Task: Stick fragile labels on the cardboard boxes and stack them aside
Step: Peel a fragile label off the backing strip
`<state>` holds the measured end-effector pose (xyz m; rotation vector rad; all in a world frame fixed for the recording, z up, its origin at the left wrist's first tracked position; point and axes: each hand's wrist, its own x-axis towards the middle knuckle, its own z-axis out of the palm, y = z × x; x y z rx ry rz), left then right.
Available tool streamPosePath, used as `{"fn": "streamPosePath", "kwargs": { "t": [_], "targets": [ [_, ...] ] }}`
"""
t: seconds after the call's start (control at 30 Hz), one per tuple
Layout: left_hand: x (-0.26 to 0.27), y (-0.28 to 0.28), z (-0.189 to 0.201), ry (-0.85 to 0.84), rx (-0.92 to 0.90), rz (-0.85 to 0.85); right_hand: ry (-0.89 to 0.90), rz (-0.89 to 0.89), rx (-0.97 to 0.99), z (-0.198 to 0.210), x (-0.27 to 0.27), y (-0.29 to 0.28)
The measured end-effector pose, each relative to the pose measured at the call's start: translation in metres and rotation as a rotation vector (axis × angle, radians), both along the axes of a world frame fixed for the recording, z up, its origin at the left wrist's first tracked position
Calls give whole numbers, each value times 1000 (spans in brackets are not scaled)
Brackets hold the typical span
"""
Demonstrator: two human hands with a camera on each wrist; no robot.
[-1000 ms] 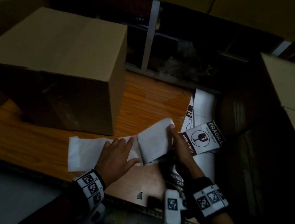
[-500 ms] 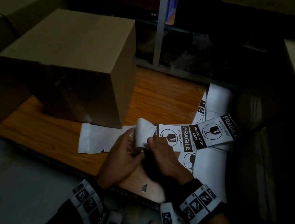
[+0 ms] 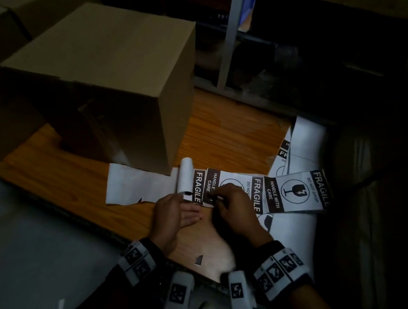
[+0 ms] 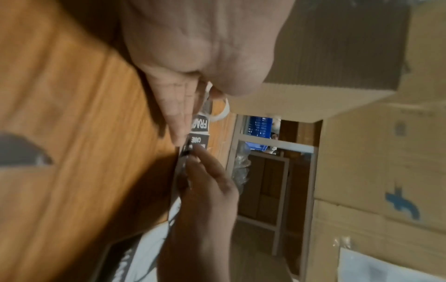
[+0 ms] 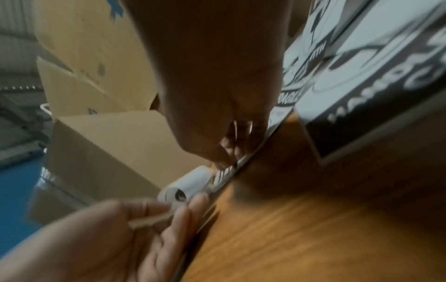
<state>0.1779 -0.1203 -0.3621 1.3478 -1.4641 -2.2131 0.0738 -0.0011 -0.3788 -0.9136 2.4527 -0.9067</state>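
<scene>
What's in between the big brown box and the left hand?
The curled end of the label strip lies between the cardboard box and the left hand, which holds that strip. The head view shows this.

On the wooden table (image 3: 225,136), beside a cardboard box (image 3: 106,65), a fragile label strip (image 3: 274,192) lies stretched out. The left hand (image 3: 175,215) holds its curled end; the right hand (image 3: 236,209) pinches a label's edge.
</scene>
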Motion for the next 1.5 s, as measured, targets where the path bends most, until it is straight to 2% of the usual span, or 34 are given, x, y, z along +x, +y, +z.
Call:
{"fn": "streamPosePath", "kwargs": {
  "t": [0.07,0.13,0.27,0.5,0.6,0.73,0.8,0.9,1.0,1.07,1.1,1.2,1.3,1.4,1.5],
  "targets": [
    [-3,2,1,-11,58,11,36,-14,36,-4,0,-5],
    [-5,5,-1,-38,39,-5,76,-57,56,-8,2,-10],
    [-6,10,-5,-56,-43,-18,115,-133,91,-14,6,-15],
    [-9,10,-10,-93,-282,-133,122,-119,78,-13,4,-13],
    [-8,1,-14,-111,-348,-80,129,-93,107,-13,4,-12],
    [-2,-14,-12,-163,-524,-14,124,-50,156,-8,1,-10],
    [4,-20,-4,-139,-478,50,111,-17,195,-4,-1,-9],
    [21,-32,3,-157,-467,50,89,9,231,1,-5,-6],
    [37,-42,6,-265,-749,-23,58,14,234,4,-9,-5],
    [40,-43,16,-315,-1067,-164,52,18,230,5,-10,-6],
    [38,-43,20,-286,-1252,-282,45,14,233,5,-11,-6],
    [23,-45,16,-170,-1695,-731,26,6,266,6,-11,-9],
    [8,-58,11,-87,-1793,-1115,-13,-2,235,8,-13,-9],
    [0,-68,18,-145,-1808,-1425,-30,-14,218,9,-12,-9],
    [-11,-69,26,-207,-1869,-1564,-40,-27,207,12,-10,-8]
  ]
}}
